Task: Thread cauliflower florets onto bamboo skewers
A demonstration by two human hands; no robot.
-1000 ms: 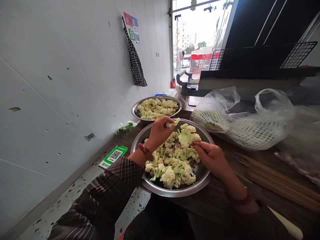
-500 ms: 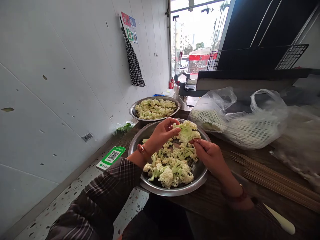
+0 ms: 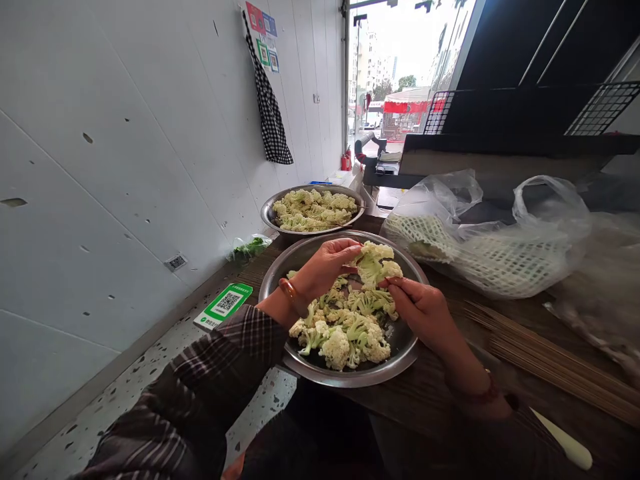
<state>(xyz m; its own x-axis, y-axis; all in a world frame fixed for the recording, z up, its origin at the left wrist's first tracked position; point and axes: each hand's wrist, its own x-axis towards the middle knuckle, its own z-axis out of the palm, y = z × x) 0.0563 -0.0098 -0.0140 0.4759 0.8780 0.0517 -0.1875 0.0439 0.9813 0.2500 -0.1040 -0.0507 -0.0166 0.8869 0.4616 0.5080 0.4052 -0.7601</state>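
Over a metal bowl (image 3: 350, 381), my left hand (image 3: 327, 267) holds the left side of a cauliflower floret (image 3: 373, 263) in its fingers. My right hand (image 3: 417, 307) is closed in a pinch at the floret's lower right edge; whatever its fingertips grip is too small and hidden to make out. Several loose cauliflower florets (image 3: 345, 340) lie in the bowl beneath both hands. Bamboo skewers (image 3: 545, 360) lie in a bundle on the dark wooden table (image 3: 425, 400), to the right of my right hand.
Behind the near bowl stands a second metal bowl (image 3: 267, 212) heaped with cauliflower pieces. Plastic bags (image 3: 505, 260) with net-wrapped contents sit at the back right. A pale handle (image 3: 565, 440) lies near my right sleeve. The white wall (image 3: 125, 200) borders the left; a QR card (image 3: 223, 305) lies beside it.
My left fingers have shifted on the floret, with the upper fingers straighter now. My right hand keeps its pinch at the floret's edge. The whole view has shifted slightly.
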